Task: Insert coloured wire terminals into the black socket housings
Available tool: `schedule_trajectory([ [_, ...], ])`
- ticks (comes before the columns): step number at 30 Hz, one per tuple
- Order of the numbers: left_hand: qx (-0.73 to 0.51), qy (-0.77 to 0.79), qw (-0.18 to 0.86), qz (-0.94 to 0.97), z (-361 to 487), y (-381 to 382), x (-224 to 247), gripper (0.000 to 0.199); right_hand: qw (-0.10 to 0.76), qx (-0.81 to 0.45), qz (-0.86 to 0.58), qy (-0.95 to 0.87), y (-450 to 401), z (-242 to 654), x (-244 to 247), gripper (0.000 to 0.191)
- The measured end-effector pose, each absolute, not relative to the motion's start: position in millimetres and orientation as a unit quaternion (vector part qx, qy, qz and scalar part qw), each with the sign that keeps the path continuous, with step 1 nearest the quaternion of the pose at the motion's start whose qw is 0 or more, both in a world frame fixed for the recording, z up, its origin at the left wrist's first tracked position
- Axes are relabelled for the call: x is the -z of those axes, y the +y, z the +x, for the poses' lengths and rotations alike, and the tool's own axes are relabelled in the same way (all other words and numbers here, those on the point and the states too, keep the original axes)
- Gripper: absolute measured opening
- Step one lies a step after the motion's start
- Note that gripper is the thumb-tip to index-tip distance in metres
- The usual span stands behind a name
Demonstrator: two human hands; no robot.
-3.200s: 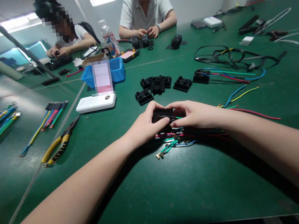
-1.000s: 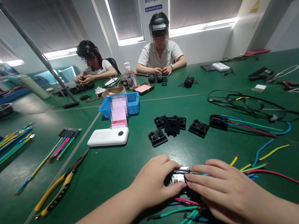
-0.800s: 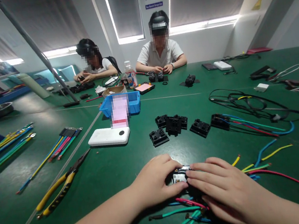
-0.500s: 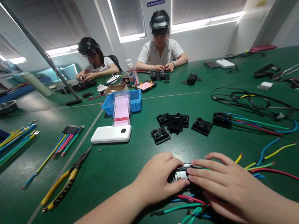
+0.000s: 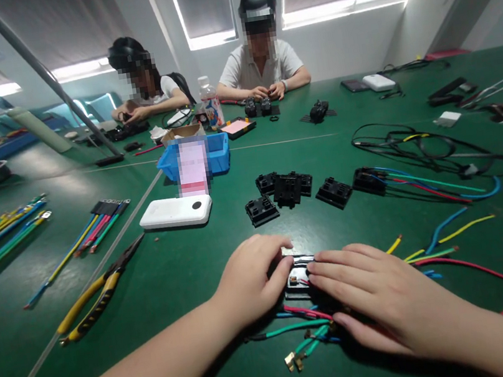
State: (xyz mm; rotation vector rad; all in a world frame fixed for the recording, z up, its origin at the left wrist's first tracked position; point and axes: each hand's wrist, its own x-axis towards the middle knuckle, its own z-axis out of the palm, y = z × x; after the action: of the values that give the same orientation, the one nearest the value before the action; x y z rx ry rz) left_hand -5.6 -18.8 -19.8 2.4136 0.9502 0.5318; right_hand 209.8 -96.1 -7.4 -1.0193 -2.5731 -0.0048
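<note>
A black plastic housing with a white insert (image 5: 298, 278) lies on the green table in front of me. My left hand (image 5: 251, 276) curls around its left side, thumb on the near-left edge and index finger at the far edge. Over its right side lies my right hand (image 5: 370, 293), fingertips pressing on the white insert and thumb lower down by the near edge. The palm hides the housing's right part. Red, green and blue wires (image 5: 307, 325) stick out below it, some with brass terminals (image 5: 292, 361). More coloured wires (image 5: 435, 252) spread out right of my right hand.
Several black plastic bases (image 5: 288, 190) lie beyond my hands, with a wired black block (image 5: 368, 181) to their right. Yellow-handled pliers (image 5: 102, 296), a white power bank (image 5: 176, 213), a blue bin (image 5: 218, 153) and wire bundles (image 5: 100, 220) are on the left. Two people sit opposite.
The view has tilted down, so the table's far things sit higher. My left index finger has lifted and straightened along the far edge, and more of the white insert shows between my hands.
</note>
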Motion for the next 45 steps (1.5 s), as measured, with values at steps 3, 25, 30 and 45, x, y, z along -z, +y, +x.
schedule_trajectory([
  [3, -0.189, 0.367, 0.312, 0.856, -0.9, -18.7, 19.8, 0.017, 0.188, 0.000, -0.360, -0.914, -95.2, 209.7, 7.8, 0.034],
  [25, -0.149, 0.402, 0.481, 0.765, 1.2, 0.2, 14.3, 0.015, 0.112, -0.016, -0.377, -0.919, -95.4, 212.5, 7.5, 0.040],
  [30, -0.178, 0.405, 0.353, 0.825, -3.0, -3.6, 19.4, 0.018, 0.121, 0.036, -0.424, -0.897, -93.5, 214.2, 11.3, 0.042],
  [45, -0.124, 0.390, 0.373, 0.833, -2.5, -8.0, 15.5, 0.024, 0.112, -0.005, -0.440, -0.891, -92.1, 216.5, 16.0, 0.042],
])
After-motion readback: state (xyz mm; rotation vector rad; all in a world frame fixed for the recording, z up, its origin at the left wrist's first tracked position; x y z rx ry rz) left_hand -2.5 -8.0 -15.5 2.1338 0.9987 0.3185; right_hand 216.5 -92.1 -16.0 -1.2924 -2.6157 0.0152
